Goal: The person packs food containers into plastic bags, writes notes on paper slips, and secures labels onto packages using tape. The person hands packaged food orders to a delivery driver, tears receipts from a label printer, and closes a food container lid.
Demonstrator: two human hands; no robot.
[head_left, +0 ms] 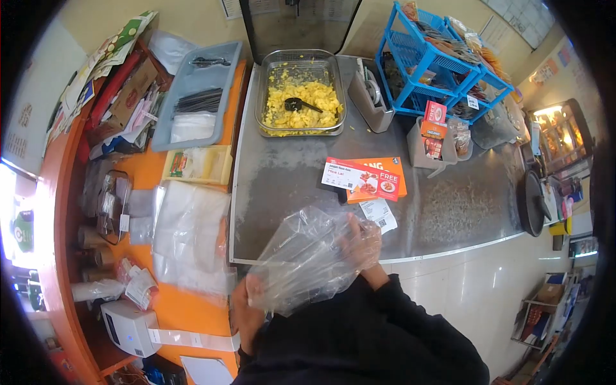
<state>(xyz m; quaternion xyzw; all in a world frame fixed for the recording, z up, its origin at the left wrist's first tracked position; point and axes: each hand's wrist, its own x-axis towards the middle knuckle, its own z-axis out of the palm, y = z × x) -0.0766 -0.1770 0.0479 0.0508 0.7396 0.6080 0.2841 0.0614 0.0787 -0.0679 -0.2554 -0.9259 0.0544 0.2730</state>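
Note:
A clear plastic bag (301, 256) stretches between my two hands over the front edge of the metal counter. My left hand (250, 301) grips its lower left side. At its right end my right hand (359, 245) is closed on the plastic, with clear film covering part of the fingers and wrist. Just beyond the right hand lies a white printed receipt (378, 215). Behind it is an orange box (391, 185) with a red and white voucher (359, 178) lying on top.
At the back of the counter (282, 173) stands a wire-mesh tray (262, 109) of yellow food pieces with a black scoop (301, 104). Blue racks (420, 58) stand at right. On the orange side table are stacked clear bags (189, 224), a blue bin (163, 122) and a white label printer (128, 327).

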